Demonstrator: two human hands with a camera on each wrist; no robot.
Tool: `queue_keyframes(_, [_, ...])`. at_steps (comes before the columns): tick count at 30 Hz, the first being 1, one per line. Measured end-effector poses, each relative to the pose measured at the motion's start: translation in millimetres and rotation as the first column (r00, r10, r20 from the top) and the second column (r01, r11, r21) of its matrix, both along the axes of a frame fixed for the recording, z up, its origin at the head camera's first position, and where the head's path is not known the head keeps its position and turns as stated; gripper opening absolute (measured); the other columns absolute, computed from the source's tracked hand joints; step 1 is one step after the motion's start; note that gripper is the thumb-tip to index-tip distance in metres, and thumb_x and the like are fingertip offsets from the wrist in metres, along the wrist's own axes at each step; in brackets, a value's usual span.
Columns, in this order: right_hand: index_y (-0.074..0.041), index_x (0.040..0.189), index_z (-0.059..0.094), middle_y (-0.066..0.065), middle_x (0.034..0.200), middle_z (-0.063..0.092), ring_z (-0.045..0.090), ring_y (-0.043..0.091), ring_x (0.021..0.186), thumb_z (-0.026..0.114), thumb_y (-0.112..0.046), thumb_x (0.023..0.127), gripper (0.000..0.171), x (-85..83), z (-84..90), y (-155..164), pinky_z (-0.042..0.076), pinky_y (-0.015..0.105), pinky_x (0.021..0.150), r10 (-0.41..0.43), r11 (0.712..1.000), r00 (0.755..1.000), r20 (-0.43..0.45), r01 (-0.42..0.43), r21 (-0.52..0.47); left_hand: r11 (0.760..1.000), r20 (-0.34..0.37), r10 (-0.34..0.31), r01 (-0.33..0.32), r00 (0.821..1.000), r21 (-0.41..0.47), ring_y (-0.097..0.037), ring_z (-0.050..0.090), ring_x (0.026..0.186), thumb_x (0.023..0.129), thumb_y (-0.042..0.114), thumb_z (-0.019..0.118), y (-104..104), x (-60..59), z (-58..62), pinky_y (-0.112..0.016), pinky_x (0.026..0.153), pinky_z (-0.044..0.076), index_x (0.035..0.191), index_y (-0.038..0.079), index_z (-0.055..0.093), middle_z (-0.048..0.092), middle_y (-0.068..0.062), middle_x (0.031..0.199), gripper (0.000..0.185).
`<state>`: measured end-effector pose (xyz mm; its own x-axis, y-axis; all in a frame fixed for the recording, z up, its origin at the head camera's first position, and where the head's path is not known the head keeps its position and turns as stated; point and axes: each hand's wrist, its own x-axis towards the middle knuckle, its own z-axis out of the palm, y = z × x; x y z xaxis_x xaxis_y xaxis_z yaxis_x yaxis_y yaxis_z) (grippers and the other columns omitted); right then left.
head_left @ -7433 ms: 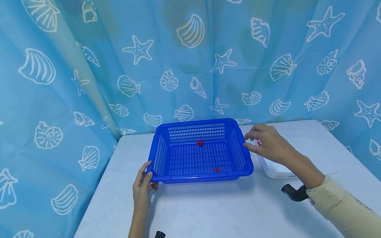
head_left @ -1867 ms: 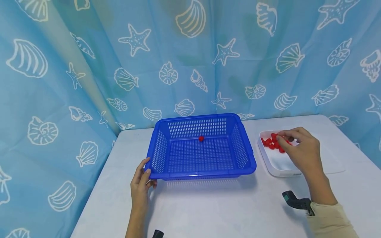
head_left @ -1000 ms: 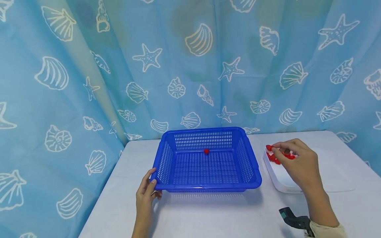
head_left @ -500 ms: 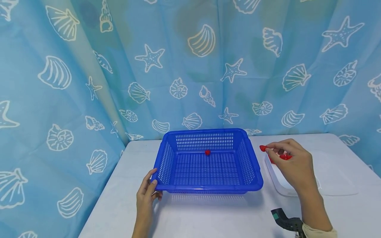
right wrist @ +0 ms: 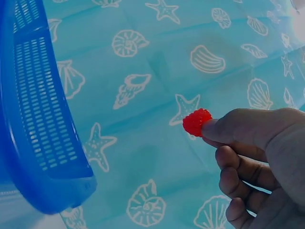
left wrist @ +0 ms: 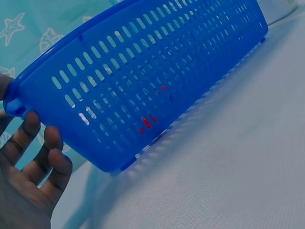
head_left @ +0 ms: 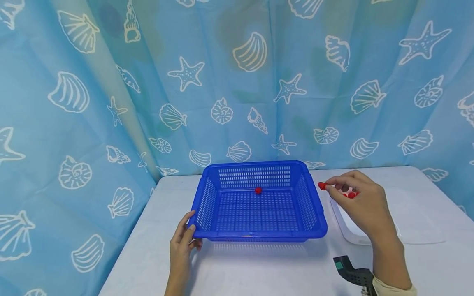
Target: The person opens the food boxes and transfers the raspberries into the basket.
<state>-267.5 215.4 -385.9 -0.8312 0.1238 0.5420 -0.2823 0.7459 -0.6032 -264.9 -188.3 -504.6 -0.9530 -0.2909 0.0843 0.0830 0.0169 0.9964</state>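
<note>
A blue slotted plastic basket (head_left: 259, 236) sits mid-table, with one red berry (head_left: 258, 190) on its floor near the far wall. My left hand (head_left: 182, 238) grips the basket's near-left corner (left wrist: 19, 102), thumb on the rim and fingers under it. My right hand (head_left: 353, 197) pinches a small bumpy red raspberry (head_left: 322, 186) (right wrist: 196, 121) in its fingertips, just right of the basket's right rim and above the table. Behind that hand a white tray (head_left: 352, 234) holds more red berries (head_left: 349, 195), mostly hidden.
The table (head_left: 266, 271) is covered in white cloth. Blue sea-shell curtains (head_left: 237, 82) close off the back and both sides. A clear flat lid (head_left: 422, 222) lies right of the tray. A black wrist-camera mount (head_left: 349, 273) shows at my right forearm.
My right hand has lifted a red berry out of the white tray and carried it left towards the basket's right rim. The left hand and basket stay put.
</note>
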Motion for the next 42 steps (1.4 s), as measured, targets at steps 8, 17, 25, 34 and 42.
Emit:
queue_keyframes(8, [-0.013, 0.103, 0.077, -0.001, 0.097, 0.062, 0.051, 0.018, 0.088, 0.075, -0.016, 0.091, 0.013, -2.6, 2.4, -12, 0.046, 0.018, 0.062, 0.068, 0.998, 0.997, 0.037, -0.068, 0.004, 1.000, 0.021, 0.000, 0.000, 1.000, -0.011, -0.020, 0.057, 0.073, 0.104, 0.032, 0.053, 0, 1.9, -4.6, -0.029, 0.060, 0.051, 0.144, 0.024, 0.052, 0.053, -0.014, 0.103, 0.040])
queue_keyframes(17, [-0.012, 0.105, 0.077, 0.001, 0.102, 0.065, 0.058, 0.019, 0.091, 0.073, -0.016, 0.092, 0.013, -0.6, 5.1, -13, 0.043, 0.011, 0.069, 0.083, 0.995, 0.996, -0.009, -0.082, 0.059, 1.000, 0.010, -0.002, 0.002, 1.000, 0.003, -0.020, 0.058, 0.073, 0.104, 0.030, 0.053, 2, -1.3, -4.3, -0.029, 0.060, 0.051, 0.143, 0.025, 0.053, 0.052, -0.013, 0.104, 0.040])
queue_keyframes(25, [-0.010, 0.101, 0.076, 0.001, 0.099, 0.065, 0.057, 0.019, 0.091, 0.073, -0.009, 0.091, 0.011, -4.1, 4.7, 4, 0.042, 0.012, 0.070, 0.098, 0.991, 0.993, -0.058, -0.092, 0.099, 1.000, 0.000, -0.007, 0.007, 1.000, -0.002, -0.021, 0.058, 0.072, 0.104, 0.029, 0.053, 3, -3.0, -3.0, -0.029, 0.060, 0.051, 0.144, 0.024, 0.054, 0.051, -0.014, 0.101, 0.039])
queue_keyframes(34, [-0.006, 0.103, 0.075, 0.006, 0.098, 0.062, 0.054, 0.026, 0.095, 0.072, -0.009, 0.091, 0.013, -23.8, -5.5, 15, 0.048, 0.042, 0.073, 0.027, 0.995, 0.999, -0.043, -0.023, 0.101, 1.000, 0.006, 0.008, -0.008, 1.000, -0.004, -0.019, 0.058, 0.072, 0.105, 0.027, 0.052, -1, 0.6, -0.3, -0.028, 0.059, 0.051, 0.143, 0.023, 0.054, 0.050, -0.014, 0.102, 0.039])
queue_keyframes(42, [-0.002, 0.109, 0.073, 0.014, 0.106, 0.059, 0.053, 0.036, 0.099, 0.072, -0.011, 0.089, 0.022, -37.3, -18.7, 45, 0.051, 0.052, 0.074, -0.062, 0.991, 0.997, 0.036, 0.057, 0.123, 1.000, -0.003, -0.013, 0.013, 1.000, 0.002, -0.020, 0.057, 0.073, 0.105, 0.030, 0.052, 1, 0.2, 0.0, -0.028, 0.059, 0.050, 0.144, 0.023, 0.053, 0.052, -0.014, 0.104, 0.039])
